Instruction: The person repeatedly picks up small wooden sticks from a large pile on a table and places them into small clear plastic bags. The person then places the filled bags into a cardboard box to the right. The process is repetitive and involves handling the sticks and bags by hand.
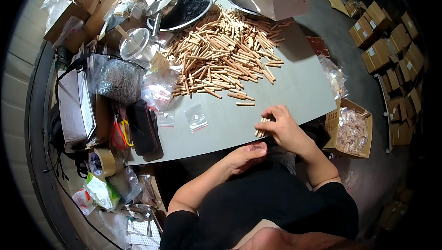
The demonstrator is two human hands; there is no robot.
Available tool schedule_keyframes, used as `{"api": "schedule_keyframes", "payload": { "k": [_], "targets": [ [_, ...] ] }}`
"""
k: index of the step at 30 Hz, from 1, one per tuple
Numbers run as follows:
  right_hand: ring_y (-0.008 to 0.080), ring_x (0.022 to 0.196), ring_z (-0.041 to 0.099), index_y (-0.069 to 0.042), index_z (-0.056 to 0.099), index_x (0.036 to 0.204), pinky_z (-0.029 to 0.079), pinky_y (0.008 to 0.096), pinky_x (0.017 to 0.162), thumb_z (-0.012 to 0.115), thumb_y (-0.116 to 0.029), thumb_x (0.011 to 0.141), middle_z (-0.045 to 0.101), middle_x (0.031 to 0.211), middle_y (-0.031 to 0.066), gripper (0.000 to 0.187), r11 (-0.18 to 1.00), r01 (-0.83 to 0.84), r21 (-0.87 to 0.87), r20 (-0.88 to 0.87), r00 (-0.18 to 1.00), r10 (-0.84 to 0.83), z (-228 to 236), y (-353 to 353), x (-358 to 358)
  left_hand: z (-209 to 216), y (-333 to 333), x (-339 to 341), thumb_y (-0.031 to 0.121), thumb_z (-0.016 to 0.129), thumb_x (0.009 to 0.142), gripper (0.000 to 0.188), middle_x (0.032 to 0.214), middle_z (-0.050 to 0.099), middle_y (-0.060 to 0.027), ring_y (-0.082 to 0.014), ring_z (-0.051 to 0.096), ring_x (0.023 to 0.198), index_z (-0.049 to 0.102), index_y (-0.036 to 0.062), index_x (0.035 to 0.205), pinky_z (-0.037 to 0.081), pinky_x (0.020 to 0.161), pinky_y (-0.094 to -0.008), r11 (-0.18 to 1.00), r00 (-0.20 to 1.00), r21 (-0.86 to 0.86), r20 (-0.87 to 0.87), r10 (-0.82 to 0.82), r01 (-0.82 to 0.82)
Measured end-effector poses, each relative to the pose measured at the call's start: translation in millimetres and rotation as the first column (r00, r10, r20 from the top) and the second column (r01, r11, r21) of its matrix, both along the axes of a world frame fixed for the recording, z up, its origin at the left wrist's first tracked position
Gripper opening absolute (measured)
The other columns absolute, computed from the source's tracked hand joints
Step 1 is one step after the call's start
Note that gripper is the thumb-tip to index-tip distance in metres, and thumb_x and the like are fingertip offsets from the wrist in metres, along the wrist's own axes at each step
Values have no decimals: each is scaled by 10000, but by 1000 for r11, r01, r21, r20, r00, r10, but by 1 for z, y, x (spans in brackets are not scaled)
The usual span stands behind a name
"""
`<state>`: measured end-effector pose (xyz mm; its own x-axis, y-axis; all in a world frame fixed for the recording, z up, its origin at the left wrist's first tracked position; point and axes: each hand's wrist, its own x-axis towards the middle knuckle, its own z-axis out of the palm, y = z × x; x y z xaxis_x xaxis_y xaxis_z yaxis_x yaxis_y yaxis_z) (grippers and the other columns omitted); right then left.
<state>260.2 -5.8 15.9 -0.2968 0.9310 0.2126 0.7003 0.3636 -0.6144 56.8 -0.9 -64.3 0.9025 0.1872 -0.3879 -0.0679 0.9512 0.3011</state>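
My right hand (282,125) is closed round a small bundle of wooden dowels (260,129) at the table's near edge. Just left of it and lower, my left hand (247,157) pinches a clear plastic bag (256,147), most of which the fingers hide. Ahead of both hands a large heap of short wooden dowels (225,52) spreads over the grey table (285,91). A few lie apart at the heap's near side, among them a single pale dowel (245,104). A small zip bag (196,117) with a white dot lies flat to the left.
Behind the heap stand a metal bowl of dark powder (186,8) and a white box (276,1). A black case (142,128), scissors (122,132) and a tape roll (102,162) line the left. Right of the table, a carton (352,128) holds bagged dowels.
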Motion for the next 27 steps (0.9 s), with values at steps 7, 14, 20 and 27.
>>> {"api": "schedule_keyframes", "payload": {
  "k": [7,14,20,27],
  "targets": [
    [304,1046,586,-78,715,1115,497,357,925,689,14,806,589,1153,137,324,932,-315,-182,-187,941,282,6,-17,-11,2,-5,-4,160,731,911,325,1028,596,-5,-127,566,929,594,73,1193,475,861,-293,998,996,45,-78,42,-39],
    [303,1012,599,-52,706,986,503,369,885,737,-56,799,581,1155,125,189,922,-380,-71,-271,897,349,26,-9,-7,28,3,-11,300,786,868,518,1043,554,11,-74,505,918,544,66,1262,437,823,-245,906,997,423,75,-2,-30],
    [291,919,623,-31,662,867,520,376,827,750,-50,789,639,980,101,119,956,-294,18,-317,905,285,36,-12,-13,55,8,-26,188,750,896,500,1085,662,-142,-197,646,947,503,15,1295,516,847,-325,346,959,935,-20,283,-82],
    [292,767,626,-37,656,875,507,373,676,757,-39,784,645,825,102,136,986,-167,-4,-316,935,157,35,-11,-24,75,9,-30,-5,716,850,100,935,659,-132,-275,644,848,657,7,930,520,740,-350,-203,829,977,166,534,-65]
  ]
}}
